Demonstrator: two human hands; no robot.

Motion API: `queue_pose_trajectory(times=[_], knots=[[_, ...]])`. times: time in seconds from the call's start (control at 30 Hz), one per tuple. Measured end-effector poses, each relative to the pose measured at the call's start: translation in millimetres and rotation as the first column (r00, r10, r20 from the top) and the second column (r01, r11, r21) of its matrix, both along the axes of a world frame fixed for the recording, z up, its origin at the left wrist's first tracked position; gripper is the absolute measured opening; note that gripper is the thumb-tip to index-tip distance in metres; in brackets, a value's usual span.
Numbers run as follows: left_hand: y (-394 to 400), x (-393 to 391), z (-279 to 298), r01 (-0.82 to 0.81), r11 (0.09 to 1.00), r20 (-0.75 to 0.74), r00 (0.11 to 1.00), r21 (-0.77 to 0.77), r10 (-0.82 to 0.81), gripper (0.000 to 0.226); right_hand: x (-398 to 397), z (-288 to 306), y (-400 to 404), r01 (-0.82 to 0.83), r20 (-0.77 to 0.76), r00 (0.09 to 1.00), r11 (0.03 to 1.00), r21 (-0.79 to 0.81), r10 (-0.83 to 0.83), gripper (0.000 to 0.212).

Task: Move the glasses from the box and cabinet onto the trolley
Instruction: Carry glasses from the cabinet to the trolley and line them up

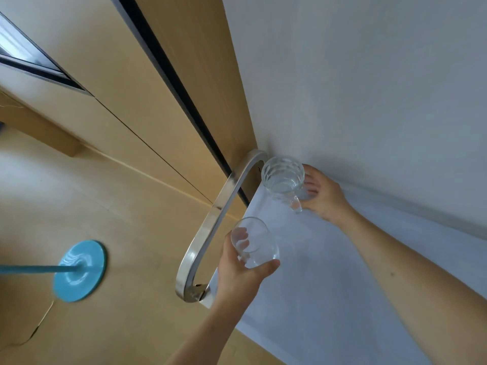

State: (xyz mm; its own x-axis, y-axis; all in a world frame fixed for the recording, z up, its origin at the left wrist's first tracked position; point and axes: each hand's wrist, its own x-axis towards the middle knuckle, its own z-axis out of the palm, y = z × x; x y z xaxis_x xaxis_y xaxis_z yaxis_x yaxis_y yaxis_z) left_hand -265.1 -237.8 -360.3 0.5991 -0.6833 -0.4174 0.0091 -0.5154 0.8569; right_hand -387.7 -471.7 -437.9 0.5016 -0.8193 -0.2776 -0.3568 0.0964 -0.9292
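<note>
Over the white top of the trolley, near its curved metal handle, both hands carry glasses. At the lower middle of the view the left hand grips a smooth clear tumbler: the thumb lies along its base side and the fingers wrap round the far wall, showing through the glass. This tumbler is tilted, its long axis slanting so the open mouth faces up and left toward the camera and the base points down and right toward the trolley top. Whether its base touches the surface cannot be told.

Farther along the trolley, close to the wall end of the handle, the right hand holds a faceted glass mug by its small handle, fingers curled beside the mug's wall. The mug's mouth also faces the camera, its axis leaning only slightly, base toward the trolley top; contact with the surface is unclear. The two glasses are apart, the mug beyond the tumbler.

Left of the trolley, on the pale wood floor, stands a blue round base with a blue pole. Wood-toned cabinet fronts with a dark strip run behind.
</note>
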Motion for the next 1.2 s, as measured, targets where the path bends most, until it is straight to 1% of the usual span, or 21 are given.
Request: queue_pose_trajectory(times=[0.07,0.13,0.27,0.37,0.43,0.5,0.6,0.67,0.77,0.9,1.03,1.2], knots=[[10,1,0,0.017,1.000,0.009,1.000,-0.022,-0.016,0.078,-13,1,10,0.074,-0.054,0.996,0.997,-0.007,-0.074,0.097],[22,2,1,0.037,0.999,0.007,0.999,-0.038,-0.037,0.080,-29,5,29,0.106,-0.130,0.985,0.993,-0.050,-0.112,0.088],[56,3,7,0.092,0.994,-0.016,0.996,-0.062,-0.093,0.081,-57,23,96,0.158,-0.252,0.950,0.980,-0.122,-0.185,0.077],[91,6,14,0.148,0.982,-0.020,0.988,-0.114,-0.151,0.079,-68,40,160,0.144,-0.321,0.926,0.972,-0.185,-0.198,0.074],[118,9,14,0.184,0.975,-0.021,0.982,-0.125,-0.188,0.079,-69,48,207,0.124,-0.365,0.912,0.973,-0.196,-0.190,0.073],[146,13,14,0.196,0.971,-0.045,0.978,-0.137,-0.203,0.079,-67,54,254,0.128,-0.378,0.906,0.975,-0.180,-0.189,0.072],[184,17,12,0.222,0.964,-0.073,0.969,-0.145,-0.234,0.080,-62,58,322,0.160,-0.351,0.914,0.975,-0.153,-0.205,0.071],[208,18,8,0.234,0.963,-0.082,0.966,-0.132,-0.246,0.080,-60,56,362,0.139,-0.363,0.912,0.976,-0.165,-0.191,0.069],[238,16,0,0.233,0.967,-0.084,0.967,-0.101,-0.242,0.076,-58,46,408,0.080,-0.403,0.902,0.976,-0.201,-0.156,0.067],[265,14,-28,0.246,0.968,-0.101,0.963,-0.041,-0.249,0.076,-62,23,442,0.016,-0.475,0.873,0.979,-0.203,-0.113,0.072],[281,9,-71,0.258,0.966,-0.093,0.962,0.014,-0.255,0.077,-72,-19,463,-0.020,-0.507,0.859,0.985,-0.170,-0.070,0.073],[270,1,-139,0.256,0.967,-0.025,0.966,-0.018,-0.256,0.077,-89,-89,454,-0.049,-0.523,0.849,0.975,-0.217,-0.073,0.072]])
